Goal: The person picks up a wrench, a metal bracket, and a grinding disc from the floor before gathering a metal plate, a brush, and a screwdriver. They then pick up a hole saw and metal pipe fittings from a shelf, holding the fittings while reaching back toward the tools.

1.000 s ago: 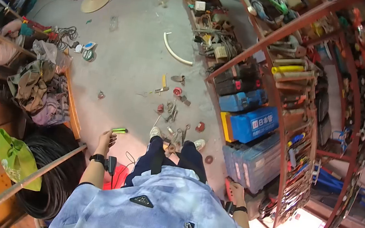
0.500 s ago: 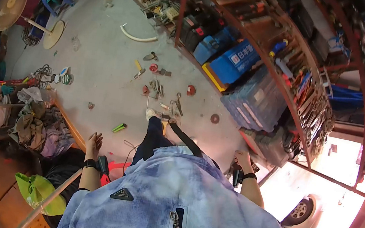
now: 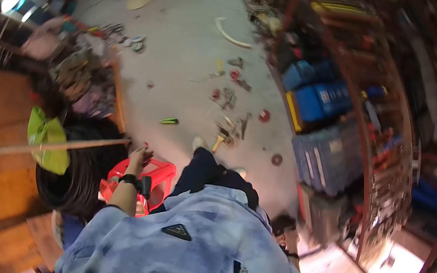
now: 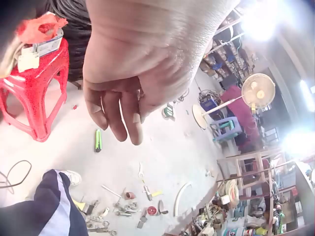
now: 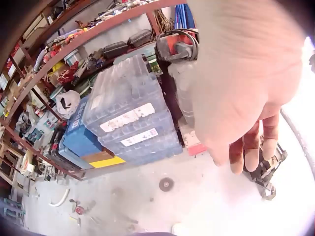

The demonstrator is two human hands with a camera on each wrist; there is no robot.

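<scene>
My left hand (image 3: 140, 160) hangs with loosely bent fingers beside a red plastic stool (image 3: 164, 172), holding nothing. In the left wrist view that hand (image 4: 138, 69) points down over the floor, and a box with red cloth (image 4: 42, 28) sits on the stool. A green-and-black utility knife (image 4: 98, 140) lies on the floor, apart from the fingers. My right hand (image 3: 291, 239) is blurred at my side in the head view. In the right wrist view the same hand (image 5: 246, 93) hangs relaxed with nothing held, near stacked clear-lidded cases (image 5: 130, 105) and a dark metal item (image 5: 268, 172) on the floor.
Hand tools and fittings (image 3: 229, 99) lie scattered on the floor ahead, with a round disc (image 3: 277, 160) nearby. A loaded rack (image 3: 369, 157) and a blue case (image 3: 321, 100) stand right. Left are a black hose coil (image 3: 77, 189), a pole (image 3: 92, 143) and piled clothes (image 3: 79, 75).
The head view has swung one way and back, and is now blurred. The utility knife stays on the floor. More of the red stool shows beside my left hand; my right hand sits lower in view.
</scene>
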